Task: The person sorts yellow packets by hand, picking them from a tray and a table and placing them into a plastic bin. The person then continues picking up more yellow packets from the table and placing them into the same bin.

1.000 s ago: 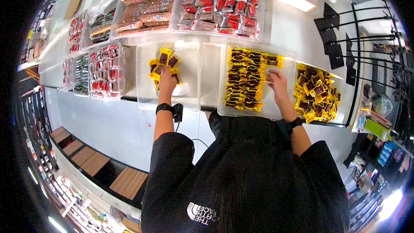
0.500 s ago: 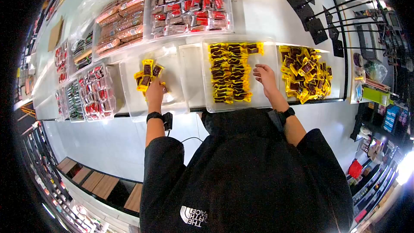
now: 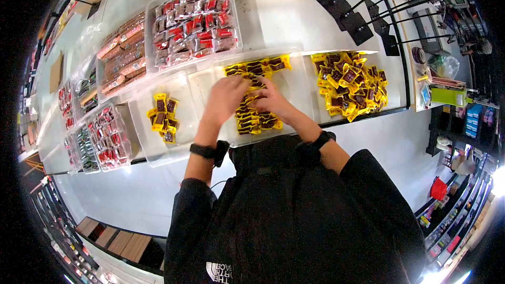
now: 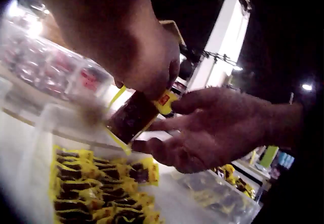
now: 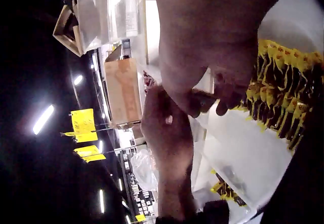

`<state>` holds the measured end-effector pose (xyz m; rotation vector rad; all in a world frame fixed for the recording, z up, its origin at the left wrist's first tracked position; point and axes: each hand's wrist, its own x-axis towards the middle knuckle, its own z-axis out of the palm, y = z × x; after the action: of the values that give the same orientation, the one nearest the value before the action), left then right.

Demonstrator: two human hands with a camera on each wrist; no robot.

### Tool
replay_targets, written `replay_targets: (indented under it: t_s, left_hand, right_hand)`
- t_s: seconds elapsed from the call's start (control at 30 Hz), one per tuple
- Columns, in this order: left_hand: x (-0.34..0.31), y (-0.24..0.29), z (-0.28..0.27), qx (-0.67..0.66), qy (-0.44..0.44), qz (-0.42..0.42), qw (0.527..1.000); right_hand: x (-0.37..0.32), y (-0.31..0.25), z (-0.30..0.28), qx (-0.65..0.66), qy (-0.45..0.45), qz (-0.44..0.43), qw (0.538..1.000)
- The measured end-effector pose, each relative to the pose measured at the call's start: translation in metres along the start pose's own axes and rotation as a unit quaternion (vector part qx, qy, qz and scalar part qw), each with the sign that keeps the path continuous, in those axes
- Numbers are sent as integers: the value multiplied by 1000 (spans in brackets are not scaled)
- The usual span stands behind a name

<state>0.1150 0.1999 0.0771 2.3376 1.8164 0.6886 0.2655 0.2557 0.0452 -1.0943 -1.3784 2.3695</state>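
Note:
A yellow-edged packet with a dark middle (image 4: pixel 132 117) is held between both hands, over the middle tray. My left hand (image 3: pixel 226 97) pinches it from above. My right hand (image 3: pixel 274 104) meets it from the other side, thumb at its yellow end and fingertips at its lower edge in the left wrist view. In the head view the hands mostly hide it. Below them, rows of similar yellow packets (image 3: pixel 258 123) stand tightly packed in the clear middle tray (image 3: pixel 302 92). The clear left tray (image 3: pixel 184 100) holds a small loose heap of yellow packets (image 3: pixel 163 117).
A large pile of yellow packets (image 3: pixel 350 84) lies to the right. Behind are a clear tray of red and silver packets (image 3: pixel 194 26) and long brown packages (image 3: pixel 123 55). More filled containers (image 3: pixel 108 137) stand at the left. Black rack bars (image 3: pixel 389 16) jut out at the back right.
My left hand has lifted a packet from the left tray's heap and moved right over the middle tray. My right hand has moved left to meet it. The head view has shifted.

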Motion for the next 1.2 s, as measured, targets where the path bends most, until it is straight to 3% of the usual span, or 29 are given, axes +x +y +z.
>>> replay_targets:
  t_s: [0.03,0.1,0.13,0.17,0.2,0.27,0.3,0.33,0.4,0.43,0.5,0.53,0.57,0.6,0.67,0.7,0.83,0.93,1.0,1.07,1.13,1.2]
  left_hand:
    - [12,8,10,-20,-20,27,999]
    - [26,15,26,-41,-41,58,997]
    - [30,16,33,-78,-63,16,995]
    - [32,17,41,-115,-84,-27,989]
    - [35,19,48,-117,-85,-28,989]
    - [38,26,58,-287,-32,-136,948]
    - [40,27,62,-316,51,-124,939]
    - [39,23,66,-315,52,-128,939]
    - [34,17,80,-231,133,-208,941]
    - [26,10,86,-211,104,-230,944]
    - [14,3,104,-238,73,-264,932]
    - [10,-1,110,-262,36,-288,920]
    - [6,-2,118,-327,6,-317,890]
    - [9,-1,119,-327,6,-320,889]
    - [15,2,124,-323,-43,-328,887]
    - [21,6,125,-340,-24,-342,876]
    - [26,-3,147,-276,4,-334,901]
    - [35,-7,154,-207,19,-301,930]
    - [35,-9,157,-190,-22,-304,933]
    - [36,-12,158,-218,16,-259,941]
    - [32,-17,164,-238,-7,-264,935]
    - [32,-21,172,-194,69,-260,943]
  right_hand:
    - [4,10,-3,20,58,-35,998]
    - [7,14,-24,8,40,-46,998]
    - [7,13,-35,-5,17,-55,998]
    - [4,13,-45,100,18,12,995]
    - [5,16,-54,100,19,14,995]
    - [11,29,-68,68,58,3,996]
    - [14,28,-68,128,76,5,989]
    - [17,26,-67,127,73,8,989]
    - [21,23,-65,257,131,40,957]
    - [26,34,-72,254,129,46,957]
    - [34,44,-81,424,175,69,886]
    - [35,46,-83,422,172,74,887]
    - [36,47,-85,465,187,107,859]
    - [36,49,-86,506,205,139,826]
    - [36,53,-90,498,172,128,840]
    - [36,59,-95,489,139,115,854]
    - [52,72,-97,517,169,116,831]
    - [49,71,-98,474,177,139,851]
    - [50,69,-93,437,200,98,871]
    - [54,65,-92,443,213,109,864]
    - [60,68,-97,447,223,122,858]
    - [67,70,-97,438,167,97,878]
